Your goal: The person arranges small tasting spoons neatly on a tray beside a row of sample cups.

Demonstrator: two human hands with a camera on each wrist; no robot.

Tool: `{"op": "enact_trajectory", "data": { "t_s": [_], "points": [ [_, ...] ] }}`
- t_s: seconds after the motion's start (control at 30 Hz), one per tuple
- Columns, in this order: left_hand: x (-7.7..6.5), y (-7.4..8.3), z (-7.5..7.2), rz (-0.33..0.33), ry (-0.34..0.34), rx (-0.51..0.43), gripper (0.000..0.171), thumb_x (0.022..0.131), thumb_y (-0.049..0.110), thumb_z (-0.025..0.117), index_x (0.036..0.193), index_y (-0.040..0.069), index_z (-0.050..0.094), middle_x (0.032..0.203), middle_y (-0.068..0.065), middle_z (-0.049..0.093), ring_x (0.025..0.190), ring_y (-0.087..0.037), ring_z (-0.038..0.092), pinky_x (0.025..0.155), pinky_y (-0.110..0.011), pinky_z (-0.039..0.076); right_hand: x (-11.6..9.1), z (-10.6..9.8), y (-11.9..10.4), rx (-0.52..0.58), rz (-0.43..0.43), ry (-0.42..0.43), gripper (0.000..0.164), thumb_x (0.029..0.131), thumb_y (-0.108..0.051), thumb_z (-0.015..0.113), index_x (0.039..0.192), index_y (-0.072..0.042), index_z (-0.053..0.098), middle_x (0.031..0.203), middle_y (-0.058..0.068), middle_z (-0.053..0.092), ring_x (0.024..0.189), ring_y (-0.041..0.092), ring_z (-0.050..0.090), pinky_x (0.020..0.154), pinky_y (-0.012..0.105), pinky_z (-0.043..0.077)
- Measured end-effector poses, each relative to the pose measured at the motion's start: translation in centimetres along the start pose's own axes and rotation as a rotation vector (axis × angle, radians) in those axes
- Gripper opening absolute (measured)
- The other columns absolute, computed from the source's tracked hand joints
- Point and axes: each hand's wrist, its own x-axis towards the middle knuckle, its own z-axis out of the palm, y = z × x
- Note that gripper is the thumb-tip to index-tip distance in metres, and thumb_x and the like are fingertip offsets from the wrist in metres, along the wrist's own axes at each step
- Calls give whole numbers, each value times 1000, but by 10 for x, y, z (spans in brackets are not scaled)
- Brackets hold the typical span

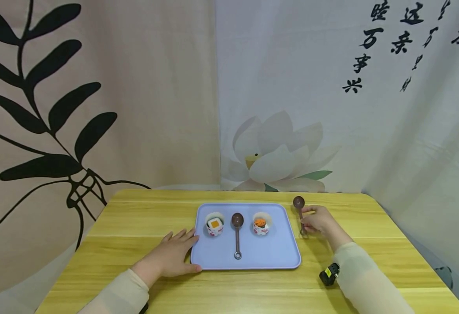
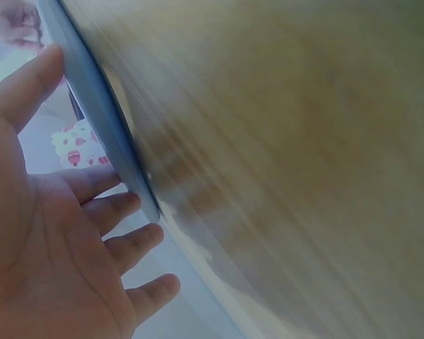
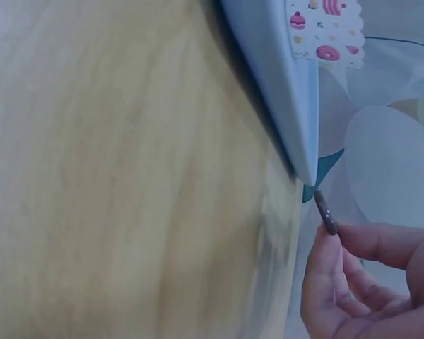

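Observation:
A light blue tray (image 1: 213,257) lies on the table. My left hand (image 1: 170,257) rests against its left edge, fingers spread and nearly straight, as the left wrist view also shows along the tray rim (image 2: 102,99). To the right of the tray, my right hand (image 1: 320,220) pinches a brown spoon (image 1: 298,202) by its handle, bowl pointing away from me. The handle end (image 3: 326,212) shows between thumb and finger in the right wrist view. A second brown spoon (image 1: 237,235) lies mid-tray, between a paper cup (image 1: 215,230) with a white-and-orange piece and another paper cup (image 1: 261,230) with an orange piece.
The yellow wooden table (image 1: 229,292) stands before a printed curtain (image 1: 166,109) with plant, lotus and writing. A small black-and-yellow device (image 1: 329,274) sits at the right wrist.

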Motion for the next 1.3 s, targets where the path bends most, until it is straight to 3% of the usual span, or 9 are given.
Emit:
{"op": "enact_trajectory", "data": {
  "t_s": [0.23, 0.5, 1.3],
  "points": [
    [2, -1, 1, 0, -3, 6, 96, 82, 70, 65, 151, 6, 45, 162, -13, 30, 148, -40, 26, 115, -65, 17, -10, -4, -8, 13, -22, -30, 45, 92, 8, 62, 134, 10, 48, 98, 21, 67, 66, 14, 64, 59, 24, 56],
    [1, -2, 0, 2, -3, 6, 97, 82, 71, 65, 150, 5, 45, 161, -13, 31, 147, -40, 27, 115, -66, 17, -20, -4, -16, 30, -40, -52, 44, 92, 8, 62, 133, 10, 49, 94, 16, 65, 70, 15, 64, 62, 26, 57],
    [-1, 2, -1, -1, 0, 10, 96, 82, 70, 66, 150, 5, 46, 161, -13, 32, 147, -41, 28, 115, -65, 18, -41, 11, -12, 52, -72, -118, 41, 91, 10, 63, 130, 10, 51, 91, 13, 61, 72, 18, 63, 62, 27, 57]
  ]
}}
